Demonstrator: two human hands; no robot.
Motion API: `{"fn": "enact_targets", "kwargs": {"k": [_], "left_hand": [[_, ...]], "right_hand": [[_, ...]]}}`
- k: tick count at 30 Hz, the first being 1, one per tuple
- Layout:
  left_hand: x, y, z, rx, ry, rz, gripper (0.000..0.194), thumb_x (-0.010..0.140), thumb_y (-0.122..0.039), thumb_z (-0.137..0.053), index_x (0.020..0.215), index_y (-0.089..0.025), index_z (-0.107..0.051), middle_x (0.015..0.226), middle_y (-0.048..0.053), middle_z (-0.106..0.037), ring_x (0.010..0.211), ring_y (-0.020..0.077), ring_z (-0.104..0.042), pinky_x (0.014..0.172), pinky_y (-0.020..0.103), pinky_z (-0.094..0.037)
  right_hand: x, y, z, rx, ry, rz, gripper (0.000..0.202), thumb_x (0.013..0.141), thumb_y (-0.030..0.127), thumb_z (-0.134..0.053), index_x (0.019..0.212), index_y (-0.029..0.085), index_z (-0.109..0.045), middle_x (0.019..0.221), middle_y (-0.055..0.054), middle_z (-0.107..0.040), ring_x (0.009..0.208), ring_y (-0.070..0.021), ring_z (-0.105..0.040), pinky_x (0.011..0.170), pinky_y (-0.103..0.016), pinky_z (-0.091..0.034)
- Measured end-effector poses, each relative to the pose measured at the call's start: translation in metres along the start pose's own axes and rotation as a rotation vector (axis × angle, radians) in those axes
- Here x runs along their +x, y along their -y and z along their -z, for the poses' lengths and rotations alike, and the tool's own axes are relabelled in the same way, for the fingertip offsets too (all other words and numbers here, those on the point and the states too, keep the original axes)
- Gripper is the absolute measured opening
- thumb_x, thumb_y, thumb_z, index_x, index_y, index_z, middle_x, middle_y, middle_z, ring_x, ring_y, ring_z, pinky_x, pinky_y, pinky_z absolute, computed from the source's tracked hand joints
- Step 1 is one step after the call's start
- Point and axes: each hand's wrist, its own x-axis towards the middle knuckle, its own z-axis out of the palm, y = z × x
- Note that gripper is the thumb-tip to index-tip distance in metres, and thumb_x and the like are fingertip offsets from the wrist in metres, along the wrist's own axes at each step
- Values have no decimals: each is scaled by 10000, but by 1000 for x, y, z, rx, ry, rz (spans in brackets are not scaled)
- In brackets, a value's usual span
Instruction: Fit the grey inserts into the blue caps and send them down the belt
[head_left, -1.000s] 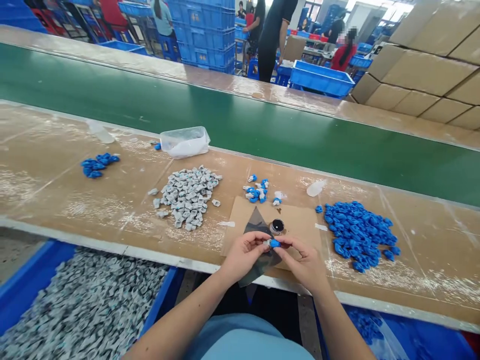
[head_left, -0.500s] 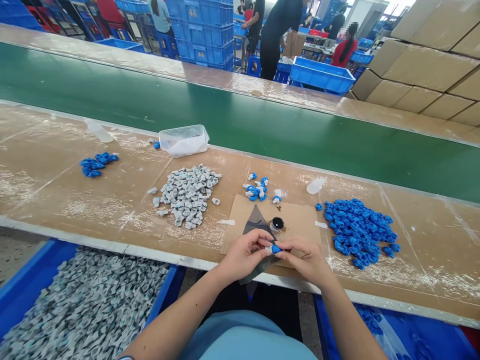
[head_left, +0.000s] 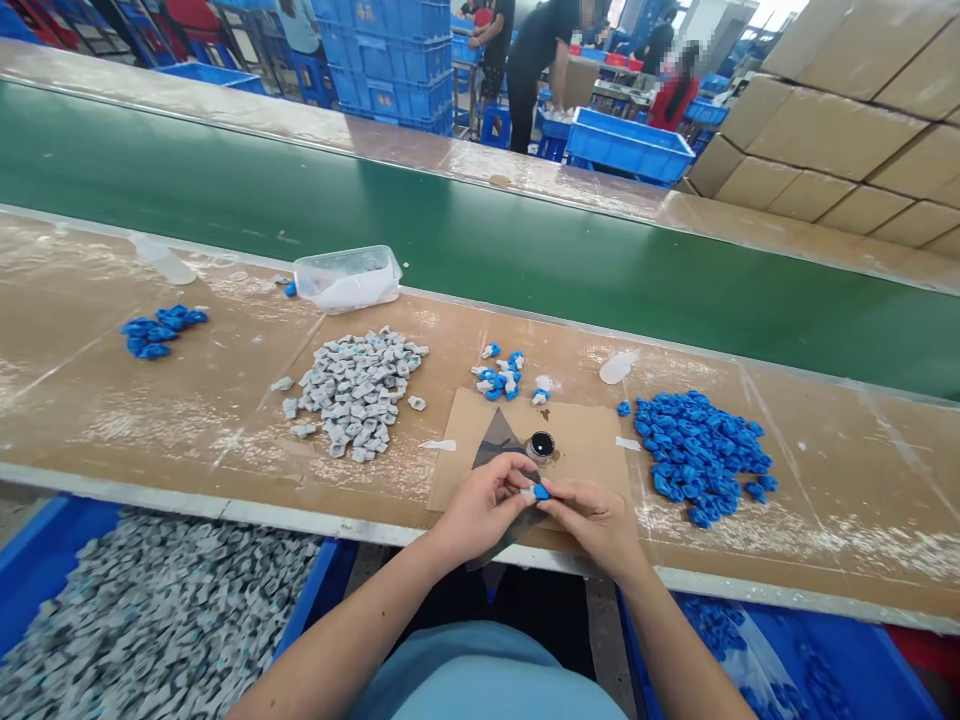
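Note:
Over the front of a cardboard sheet (head_left: 592, 440), my left hand (head_left: 489, 505) and my right hand (head_left: 596, 518) meet with closed fingers. Between the fingertips is a small blue piece (head_left: 541, 491) joined to a small grey piece (head_left: 528, 492); my left hand pinches the grey end, my right the blue end. A dark pointed sheet (head_left: 495, 440) lies beneath my left hand. Just behind the fingers stands a small round pot of black liquid (head_left: 540, 446). Farther back lie several joined blue-and-grey pieces (head_left: 499, 378).
Loose grey pieces (head_left: 367, 385) are heaped at left, blue pieces (head_left: 697, 450) at right. A clear plastic tub (head_left: 349, 280) stands by the green conveyor belt (head_left: 465, 240). A blue bin (head_left: 304, 590) of grey pieces sits below the table's front edge. Co-workers are beyond the belt.
The whole view has shifted, so the table things appear slightly farther left. Both hands keep their pinch on the joined pieces, with only slight finger movement.

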Motion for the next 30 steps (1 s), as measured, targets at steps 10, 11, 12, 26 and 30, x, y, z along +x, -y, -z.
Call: {"fn": "enact_targets", "kwargs": {"k": [10,11,12,26,30], "left_hand": [[57,-15,53,266,-373,-73,238,700,-201,-619,937,-174,-608,792,27,-670,739,159,-648,715,302,-553],[62,-16,54,291,-397,-75,246,698,-169,-608,943,-171,-608,828,37,-680,752,157,-653,733,305,-555],[65,-17,55,314,-414,-80,261,699,-135,-592,957,-169,-609,879,51,-688,769,157,-659,753,310,-556],[29,0,118,1130,-528,-181,352,759,28,-381,894,-163,-643,915,111,-683,861,252,-565,845,427,-458],[30,-1,118,1125,-509,-206,229,796,-52,-439,816,-180,-627,844,106,-660,855,259,-559,823,423,-465]], "right_hand": [[37,-47,84,-1078,-252,-179,224,852,196,-508,891,178,-728,925,-109,-747,858,-252,-675,799,-392,-492],[42,-51,88,-1094,-240,-187,224,837,166,-506,871,167,-727,893,-121,-747,830,-258,-676,779,-392,-488],[46,-54,90,-1095,-228,-185,219,818,144,-509,840,156,-726,841,-135,-744,792,-266,-676,751,-393,-485],[47,-45,78,-657,-58,-74,193,722,342,-515,765,210,-648,650,-35,-633,536,-175,-602,510,-294,-481],[33,-45,60,-492,-116,-66,218,738,366,-502,793,215,-649,621,-14,-603,506,-148,-569,488,-272,-485]]}}
